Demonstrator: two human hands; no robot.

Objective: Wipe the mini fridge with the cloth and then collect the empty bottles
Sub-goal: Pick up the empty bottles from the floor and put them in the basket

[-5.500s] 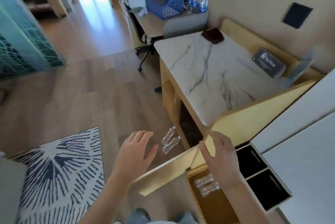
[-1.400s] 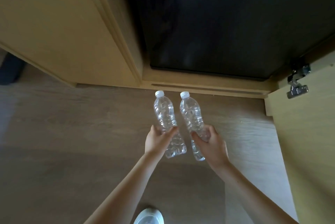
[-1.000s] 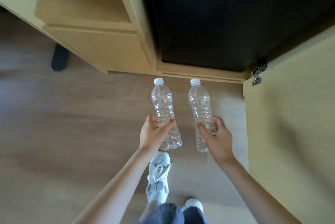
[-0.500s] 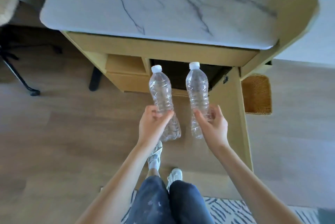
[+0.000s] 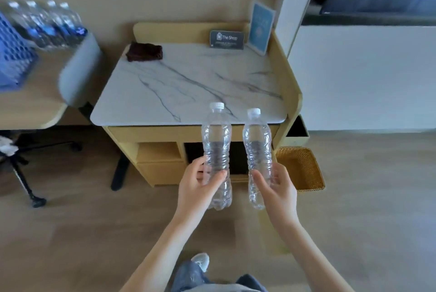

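holding one clear empty bottle each, the hands sit in front of the marble-topped cabinet (image 5: 188,84): left hand (image 5: 198,187) with fingers curled around the left bottle (image 5: 216,145), right hand (image 5: 277,189) wrapped around the right bottle (image 5: 257,150), both upright, caps on. the dark cloth (image 5: 144,51) lies on the cabinet's far left corner; a wicker basket (image 5: 299,169) sits on the floor to its right.
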